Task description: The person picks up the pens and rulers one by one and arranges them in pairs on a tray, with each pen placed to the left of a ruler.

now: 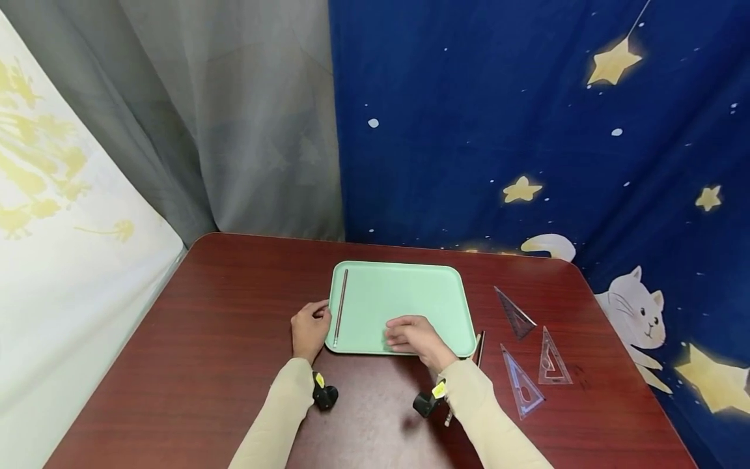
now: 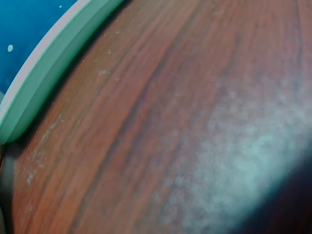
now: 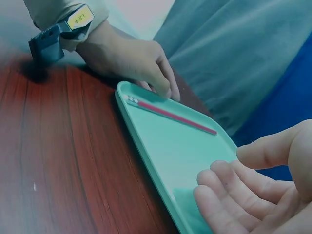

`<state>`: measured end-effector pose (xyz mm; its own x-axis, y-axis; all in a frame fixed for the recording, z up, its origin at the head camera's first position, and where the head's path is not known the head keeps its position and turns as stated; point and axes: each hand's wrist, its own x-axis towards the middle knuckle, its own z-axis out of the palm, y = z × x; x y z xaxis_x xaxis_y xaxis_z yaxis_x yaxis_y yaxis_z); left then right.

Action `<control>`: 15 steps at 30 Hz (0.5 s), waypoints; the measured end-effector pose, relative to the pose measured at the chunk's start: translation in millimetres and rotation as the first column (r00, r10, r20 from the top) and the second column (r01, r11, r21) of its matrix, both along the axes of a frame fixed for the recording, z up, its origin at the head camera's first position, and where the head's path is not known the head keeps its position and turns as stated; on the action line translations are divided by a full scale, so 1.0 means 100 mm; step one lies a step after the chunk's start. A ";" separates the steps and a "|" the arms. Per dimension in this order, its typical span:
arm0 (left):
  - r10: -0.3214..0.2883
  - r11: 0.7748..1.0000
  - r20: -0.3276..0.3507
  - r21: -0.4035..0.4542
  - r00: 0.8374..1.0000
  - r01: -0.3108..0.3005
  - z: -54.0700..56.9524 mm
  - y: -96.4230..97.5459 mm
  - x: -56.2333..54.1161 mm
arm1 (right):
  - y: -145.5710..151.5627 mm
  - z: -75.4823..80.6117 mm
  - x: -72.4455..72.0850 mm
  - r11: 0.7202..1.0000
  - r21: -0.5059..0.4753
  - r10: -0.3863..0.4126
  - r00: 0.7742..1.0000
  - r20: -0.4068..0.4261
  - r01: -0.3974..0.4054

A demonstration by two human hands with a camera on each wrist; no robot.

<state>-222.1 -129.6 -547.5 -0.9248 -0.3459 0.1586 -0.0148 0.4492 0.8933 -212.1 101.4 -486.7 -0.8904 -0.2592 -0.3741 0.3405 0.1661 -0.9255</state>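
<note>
A pale green tray point(image 1: 410, 306) lies on the table. Along its left side lies a red pencil point(image 1: 341, 306), its eraser end towards me. My left hand point(image 1: 310, 331) holds the tray's left rim, with the thumb at the edge in the right wrist view. Over the tray's near right part hovers my right hand point(image 1: 417, 339), fingers loosely bent and nothing between them. Its fingers point(image 3: 243, 190) show in the right wrist view, above the tray's near rim. The left wrist view catches only the tray's side point(image 2: 53, 68) and the tabletop.
Three clear plastic set squares, one far point(image 1: 514, 314), one near point(image 1: 521, 384) and one at the right point(image 1: 553, 361), lie right of the tray. More pencils point(image 1: 481, 348) lie partly hidden under my right forearm. Curtains hang behind the wooden table point(image 1: 234, 312).
</note>
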 end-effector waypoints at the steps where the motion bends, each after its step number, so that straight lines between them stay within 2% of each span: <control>1: -0.001 1.000 0.000 0.002 1.000 0.001 0.01 -0.01 -0.01 | 0.04 0.01 -0.01 1.000 0.005 -0.006 1.000 0.002 0.005; 9: 0.007 1.000 -0.022 0.005 1.000 -0.007 0.05 -0.06 -0.06 | 0.30 0.09 -0.03 0.997 0.023 -0.077 0.997 -0.018 0.077; 15: 0.007 1.000 0.013 0.005 1.000 -0.007 -0.01 0.00 -0.02 | 0.55 0.06 0.08 0.995 0.019 -0.097 0.995 0.006 0.097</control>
<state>-224.0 -129.5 -548.8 -0.9244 -0.3527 0.1453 -0.0291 0.4450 0.8951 -204.0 156.2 -481.2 -0.9086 -0.1644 -0.3839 0.3619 0.1488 -0.9203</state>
